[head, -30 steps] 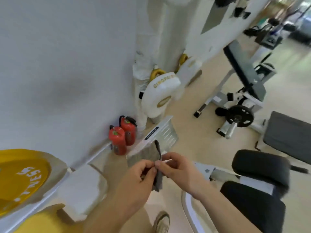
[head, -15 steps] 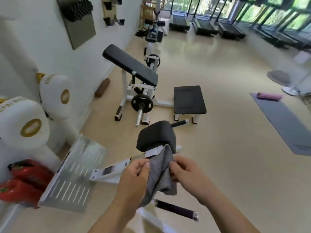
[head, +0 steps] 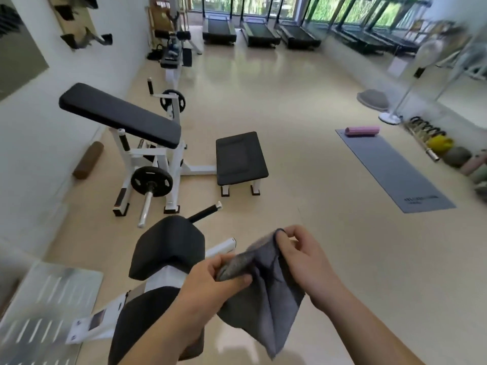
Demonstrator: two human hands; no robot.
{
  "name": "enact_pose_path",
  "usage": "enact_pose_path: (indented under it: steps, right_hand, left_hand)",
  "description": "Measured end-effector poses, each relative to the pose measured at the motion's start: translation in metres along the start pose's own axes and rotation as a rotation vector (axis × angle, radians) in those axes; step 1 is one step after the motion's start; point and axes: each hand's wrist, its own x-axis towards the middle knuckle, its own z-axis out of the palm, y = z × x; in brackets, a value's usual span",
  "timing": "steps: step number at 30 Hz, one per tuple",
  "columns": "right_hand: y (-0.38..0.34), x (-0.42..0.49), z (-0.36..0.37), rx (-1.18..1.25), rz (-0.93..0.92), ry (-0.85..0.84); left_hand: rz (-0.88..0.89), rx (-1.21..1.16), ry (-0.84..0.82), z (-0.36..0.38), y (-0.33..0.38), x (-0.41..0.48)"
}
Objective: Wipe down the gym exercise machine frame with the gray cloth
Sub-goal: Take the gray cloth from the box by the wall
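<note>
Prep step: your left grip pinched cloth bunched edge, right grip pinched corner. Next, likely: fold, press onto white frame.

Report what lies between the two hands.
In the head view, only the gray cloth: the left hand grips one bunched edge, the right hand pinches another, and the rest hangs below.
</note>
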Motion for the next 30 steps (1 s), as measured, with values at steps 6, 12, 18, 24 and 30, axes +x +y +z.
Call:
enact_pose_path:
  steps: [6,12,18,24,30]
  right_hand:
    - [0.013,0.089,-0.067,-0.059,-0.009,0.016]
    - [0.039,0.195,-0.127,-0.082,0.011,-0.185]
    - [0.03,0.255,-0.177,-0.023,0.039,-0.307]
    - [-0.008,0.317,-0.157,0.115,0.068,-0.517]
    - [-0.045,0.408,-0.094,0.207,0.135,-0.693]
  left_hand:
    - [-0.064,-0.122,-0.025,0.048,0.029,0.082]
    - [-0.056,-0.214,0.24,0.119,0.043,0.172]
    - [-0.161,-0.275,0.561,0.2,0.074,0.229]
    - [-0.11,-0.541,0.466,0.214,0.106,0.288]
    - [-0.007,-0.49,0.519,0.15,0.12,0.366]
